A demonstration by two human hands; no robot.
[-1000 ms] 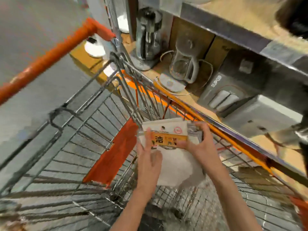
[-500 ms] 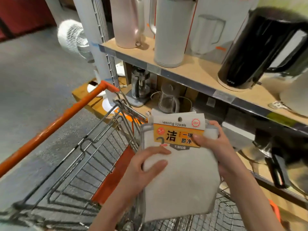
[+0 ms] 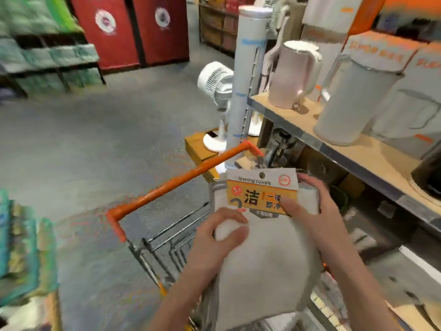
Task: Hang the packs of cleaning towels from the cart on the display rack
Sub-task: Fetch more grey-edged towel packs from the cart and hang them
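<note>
A pack of white cleaning towels (image 3: 267,266) with an orange and white header card and a hang hole is held upright in front of me, above the wire cart (image 3: 167,244) with its orange handle bar. My left hand (image 3: 219,237) grips the pack's left side, thumb across the cloth. My right hand (image 3: 307,201) pinches the right edge of the header card. A white grid post (image 3: 248,75), possibly the display rack, stands behind the cart beside the shelf.
To the right a wooden shelf (image 3: 372,149) holds kettles (image 3: 296,75) and boxes. A white fan (image 3: 216,91) stands on a low platform behind the cart. Red cabinets (image 3: 133,27) and stacked goods line the far side of the grey floor.
Both hands lifted the towel pack out of the cart basket to chest height. My view swung up from the cart toward the aisle and shelf.
</note>
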